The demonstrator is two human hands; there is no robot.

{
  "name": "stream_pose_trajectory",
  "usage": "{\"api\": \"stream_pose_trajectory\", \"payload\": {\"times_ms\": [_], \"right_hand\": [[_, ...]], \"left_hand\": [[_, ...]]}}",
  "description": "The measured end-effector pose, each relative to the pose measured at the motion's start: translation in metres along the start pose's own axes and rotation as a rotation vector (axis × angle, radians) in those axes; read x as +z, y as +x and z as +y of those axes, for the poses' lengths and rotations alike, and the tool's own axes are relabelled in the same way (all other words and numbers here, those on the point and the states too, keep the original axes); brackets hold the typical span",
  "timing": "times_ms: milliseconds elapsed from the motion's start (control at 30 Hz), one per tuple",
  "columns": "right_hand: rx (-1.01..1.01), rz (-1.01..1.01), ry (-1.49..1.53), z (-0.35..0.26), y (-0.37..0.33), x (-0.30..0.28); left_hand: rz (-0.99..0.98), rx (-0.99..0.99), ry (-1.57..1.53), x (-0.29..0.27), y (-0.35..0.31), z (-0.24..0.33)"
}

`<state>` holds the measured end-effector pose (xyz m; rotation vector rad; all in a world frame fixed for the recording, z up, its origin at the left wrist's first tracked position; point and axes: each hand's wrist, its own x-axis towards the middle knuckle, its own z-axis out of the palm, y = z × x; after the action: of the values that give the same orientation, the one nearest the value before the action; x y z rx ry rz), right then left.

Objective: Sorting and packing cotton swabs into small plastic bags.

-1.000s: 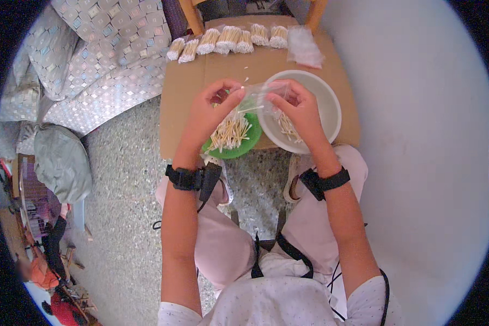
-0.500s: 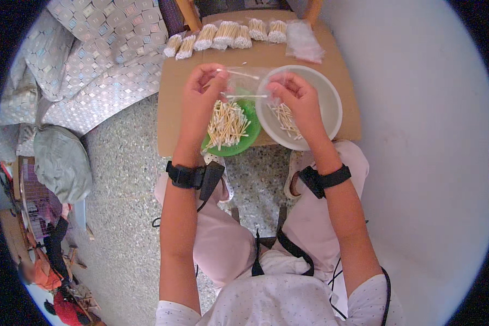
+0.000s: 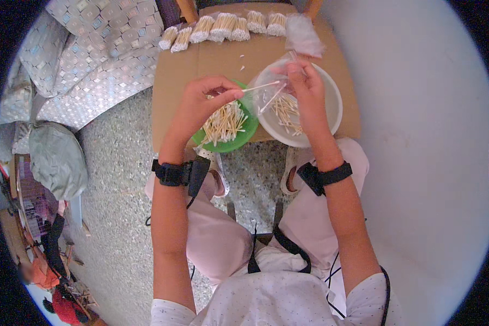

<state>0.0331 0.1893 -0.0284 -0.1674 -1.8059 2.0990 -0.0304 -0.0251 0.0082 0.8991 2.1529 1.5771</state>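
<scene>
Nearest the person, the green bowl stood at the near edge of the surface with a pile of swabs in it, below the left hand. Beside it on the right stood the white bowl, with fewer loose swabs inside, under the right hand.

Half a second earlier, both hands had stretched the clear bag between them; now the right hand alone held it, pinched near its top in a narrow grip. That seemed to leave the left hand free to handle one swab singly.

The left grip was closed on that swab's near end, between thumb and fingers; its far tip slanted rightward across the bag, inside or in front, I could not tell. A second swab lay steeply tilted in or against the bag, outside either grip.

Farther off, two white bits lay on the surface; beyond them were bagged bundles in a row and flat bags at its right end.
</scene>
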Motion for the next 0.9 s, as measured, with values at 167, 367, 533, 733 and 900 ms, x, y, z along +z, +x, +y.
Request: {"api": "stream_pose_trajectory", "payload": {"times_ms": [167,367,533,733,900], "right_hand": [[0.029,0.018,0.072,-0.006,-0.003,0.006],[0.078,-0.009,0.132,-0.006,-0.004,0.006],[0.111,0.01,0.115,-0.004,-0.004,0.003],[0.104,-0.008,0.041,-0.001,-0.002,0.002],[0.044,-0.019,0.144,0.0,-0.001,0.008]], "left_hand": [[0.051,0.043,0.104,0.002,-0.002,0.005],[0.214,-0.015,-0.109,0.008,0.001,-0.006],[0.209,0.039,-0.032,0.005,0.0,-0.005],[0.183,0.028,-0.216,0.007,0.003,-0.005],[0.129,0.065,0.145,0.003,0.003,-0.007]]}}
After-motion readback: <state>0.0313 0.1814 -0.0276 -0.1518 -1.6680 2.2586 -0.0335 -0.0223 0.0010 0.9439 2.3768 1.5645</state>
